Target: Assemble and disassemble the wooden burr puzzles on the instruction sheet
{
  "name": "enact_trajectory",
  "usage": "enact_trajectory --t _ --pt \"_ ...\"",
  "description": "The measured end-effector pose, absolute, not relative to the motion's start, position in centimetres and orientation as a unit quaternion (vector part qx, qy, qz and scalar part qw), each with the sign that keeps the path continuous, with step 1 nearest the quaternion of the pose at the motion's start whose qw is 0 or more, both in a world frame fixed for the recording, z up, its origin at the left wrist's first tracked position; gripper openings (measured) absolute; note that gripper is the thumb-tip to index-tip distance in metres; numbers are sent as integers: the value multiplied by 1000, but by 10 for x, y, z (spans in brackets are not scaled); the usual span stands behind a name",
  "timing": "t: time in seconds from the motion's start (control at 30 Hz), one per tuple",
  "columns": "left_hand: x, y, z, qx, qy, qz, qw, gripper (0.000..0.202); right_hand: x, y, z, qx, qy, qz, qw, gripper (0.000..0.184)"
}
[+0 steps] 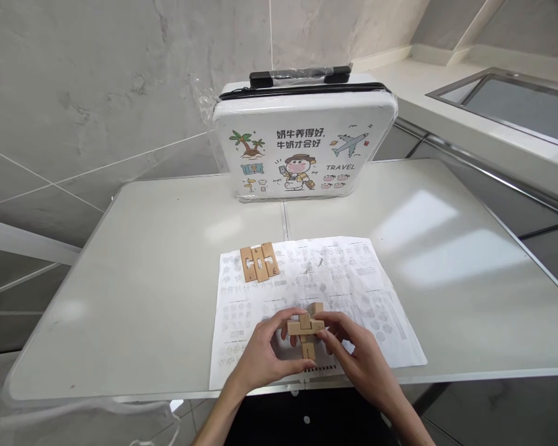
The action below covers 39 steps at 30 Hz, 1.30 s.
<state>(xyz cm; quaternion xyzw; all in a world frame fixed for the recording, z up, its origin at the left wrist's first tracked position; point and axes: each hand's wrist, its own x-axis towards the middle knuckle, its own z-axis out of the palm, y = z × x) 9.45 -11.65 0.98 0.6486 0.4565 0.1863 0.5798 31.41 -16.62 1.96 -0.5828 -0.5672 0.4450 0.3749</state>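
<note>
I had the wooden block assembly between my two hands over the near part of the printed sheet; whether it rested on the paper or hung just above, I couldn't tell. My left hand was curved in a wide C, fingers at the far left of the blocks and thumb at the near upright end, while my right hand pinched the right end more tightly between thumb and fingers. The blocks crossed one another, so I judged that pressing unevenly, or loosening either thumb, could have let one slide out and bring the rest apart. The near edge of the tabletop ran close below my wrists, and a dropped block might have rolled off it. A dragging forearm could also have shifted the sheet and, with it, the three flat wooden pieces lying side by side at its far left. The white travel case bounded the far side, well apart from my fingers; the broader room for moving lay left and right.
</note>
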Motion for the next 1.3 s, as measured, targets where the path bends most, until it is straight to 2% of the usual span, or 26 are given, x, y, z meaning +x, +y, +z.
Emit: enact_trajectory --t 0.13,0.23,0.5,0.67,0.93,1.1,1.3 --pt "97 -115 13 637 455 203 588 77 318 -168 17 -598 -557 438 376 30" --pt "99 -115 14 622 456 233 592 74 323 -171 14 -645 -545 387 371 30" --pt "100 -117 11 591 484 278 583 73 318 -177 1 -679 -626 252 290 29" --pt "102 -117 13 594 488 284 573 73 307 -175 -4 -672 -662 193 270 29" --pt "102 -117 10 591 481 286 580 74 325 -174 22 -621 -688 258 273 30" --pt "102 -118 9 599 478 277 579 74 329 -174 33 -598 -718 245 260 32" --pt "103 -119 13 615 476 267 569 71 324 -173 33 -597 -726 211 269 27"
